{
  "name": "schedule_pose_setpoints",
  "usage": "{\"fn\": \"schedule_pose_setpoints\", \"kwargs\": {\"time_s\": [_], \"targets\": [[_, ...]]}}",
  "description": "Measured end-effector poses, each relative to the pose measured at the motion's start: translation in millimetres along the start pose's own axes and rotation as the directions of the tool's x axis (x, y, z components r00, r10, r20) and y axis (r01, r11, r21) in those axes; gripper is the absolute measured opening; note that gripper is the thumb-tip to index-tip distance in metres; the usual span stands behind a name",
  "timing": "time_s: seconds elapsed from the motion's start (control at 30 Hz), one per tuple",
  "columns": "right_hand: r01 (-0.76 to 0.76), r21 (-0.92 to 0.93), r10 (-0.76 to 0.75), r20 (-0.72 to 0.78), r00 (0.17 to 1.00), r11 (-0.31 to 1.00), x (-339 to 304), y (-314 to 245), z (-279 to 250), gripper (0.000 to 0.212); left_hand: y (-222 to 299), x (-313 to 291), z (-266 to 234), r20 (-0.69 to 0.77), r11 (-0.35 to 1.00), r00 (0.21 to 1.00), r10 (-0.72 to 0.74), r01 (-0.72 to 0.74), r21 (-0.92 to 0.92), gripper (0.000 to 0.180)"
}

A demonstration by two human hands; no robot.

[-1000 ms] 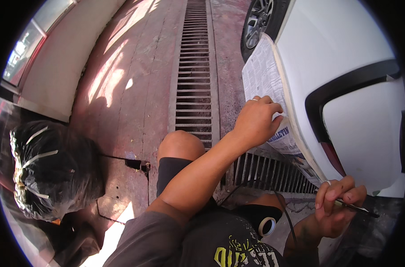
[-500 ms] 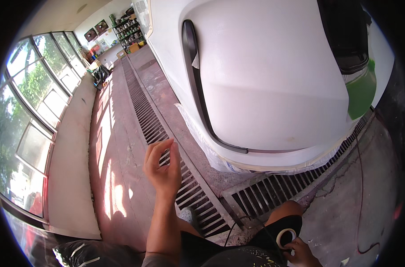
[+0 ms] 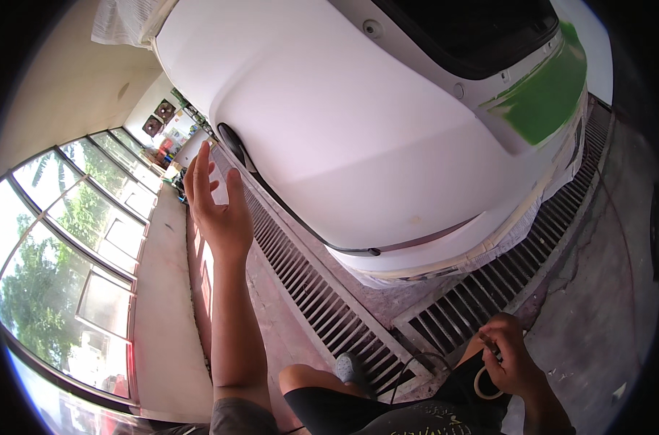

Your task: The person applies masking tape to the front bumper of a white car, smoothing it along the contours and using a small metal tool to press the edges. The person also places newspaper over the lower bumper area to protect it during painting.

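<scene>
My left hand (image 3: 221, 210) is raised over the left side of a white vehicle panel (image 3: 329, 138), fingers spread and nothing visible in them. A black trim strip (image 3: 286, 215) runs along the panel's left and lower edge. Its wide upper end is just past my fingertips; whether they touch it I cannot tell. Low on the right, my right hand (image 3: 514, 359) is closed beside my thigh. A pale roll of masking tape (image 3: 482, 388) shows as a ring below its fingers, partly hidden by the hand. Between the fingertips is something small and dark I cannot make out.
Masking film (image 3: 503, 250) skirts the vehicle's lower edge, and a green patch (image 3: 540, 109) is at the right. Metal floor grates (image 3: 318, 301) run below. A thin dark cable (image 3: 416, 355) loops near my knee. Windows (image 3: 76, 246) line the left wall.
My left hand has risen up and left, its curled fingers spreading apart. My right hand has also come up with the tape roll. The view has shifted, showing more of the panel's upper right.
</scene>
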State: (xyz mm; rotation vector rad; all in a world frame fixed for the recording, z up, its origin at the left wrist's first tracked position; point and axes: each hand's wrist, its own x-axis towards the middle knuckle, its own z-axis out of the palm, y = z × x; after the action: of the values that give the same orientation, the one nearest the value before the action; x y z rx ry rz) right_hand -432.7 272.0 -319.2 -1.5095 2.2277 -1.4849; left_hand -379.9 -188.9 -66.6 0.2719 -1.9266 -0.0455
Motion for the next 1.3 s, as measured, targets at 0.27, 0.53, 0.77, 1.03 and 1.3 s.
{"fn": "schedule_pose_setpoints", "kwargs": {"time_s": [0.27,0.53,0.77,1.03,1.3], "targets": [[0.225,0.627,-0.194,-0.117,0.974,0.746,206.2,-103.3,84.9,0.051,-27.7,27.9,-7.8,0.176,0.913,0.933,0.315,-0.348,0.213,0.06],[0.3,0.676,-0.275,-0.148,0.95,0.672,248.4,-149.2,77.1,0.046,-32.5,22.3,-0.8,0.127,0.904,0.932,0.34,-0.361,0.228,0.059],[0.23,0.668,-0.151,-0.175,0.973,0.708,282.9,-149.0,91.9,0.052,-29.5,21.6,-7.2,0.163,0.941,0.956,0.243,-0.273,0.198,0.059],[0.295,0.618,-0.117,-0.312,0.943,0.729,306.9,-157.7,117.2,0.049,-31.1,29.8,-14.4,0.206,0.936,0.941,0.27,-0.307,0.175,0.058],[0.306,0.59,-0.082,-0.375,0.924,0.747,331.7,-159.7,118.5,0.044,-30.3,29.7,-13.1,0.208,0.933,0.938,0.277,-0.314,0.173,0.059]]}}
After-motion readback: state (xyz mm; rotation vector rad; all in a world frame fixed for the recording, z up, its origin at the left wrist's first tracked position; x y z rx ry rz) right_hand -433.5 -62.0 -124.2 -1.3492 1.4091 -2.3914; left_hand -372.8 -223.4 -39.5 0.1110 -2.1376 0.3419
